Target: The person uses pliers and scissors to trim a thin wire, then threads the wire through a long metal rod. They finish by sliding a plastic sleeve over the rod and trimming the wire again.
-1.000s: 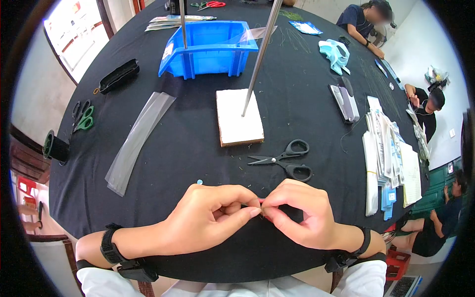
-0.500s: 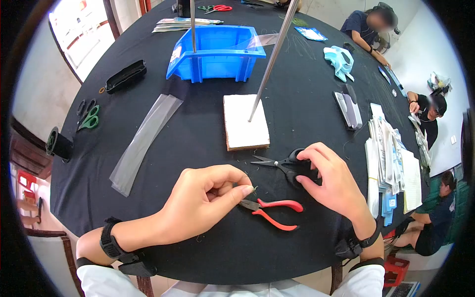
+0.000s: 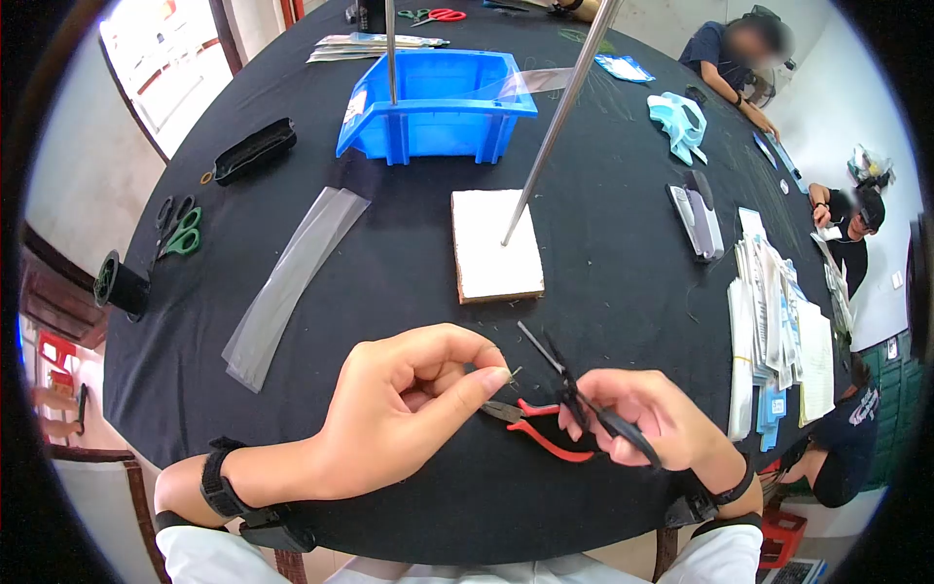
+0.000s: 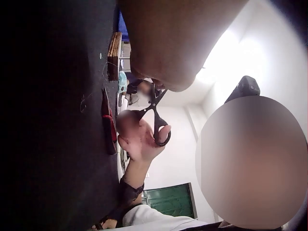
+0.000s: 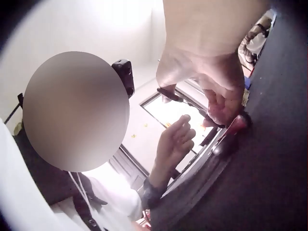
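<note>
In the head view my left hand pinches a thin greenish strand between thumb and forefinger, its short ends poking past the fingertips. My right hand grips a pair of black scissors by the handles. The blades are spread and point up and to the left, just right of the strand. The left wrist view shows the scissors with fingers in the handle loops. Red-handled pliers lie on the black cloth beneath, partly hidden by both hands.
A white block with a metal rod stands ahead, before a blue bin. Clear plastic sleeves lie left. A stapler and stacked packets lie right. Green-handled scissors rest far left.
The right hand let go of the strand, reached to the scissors, picked them up and brought them left toward the left hand. The pliers came into view on the cloth. The left hand still pinches the strand.
</note>
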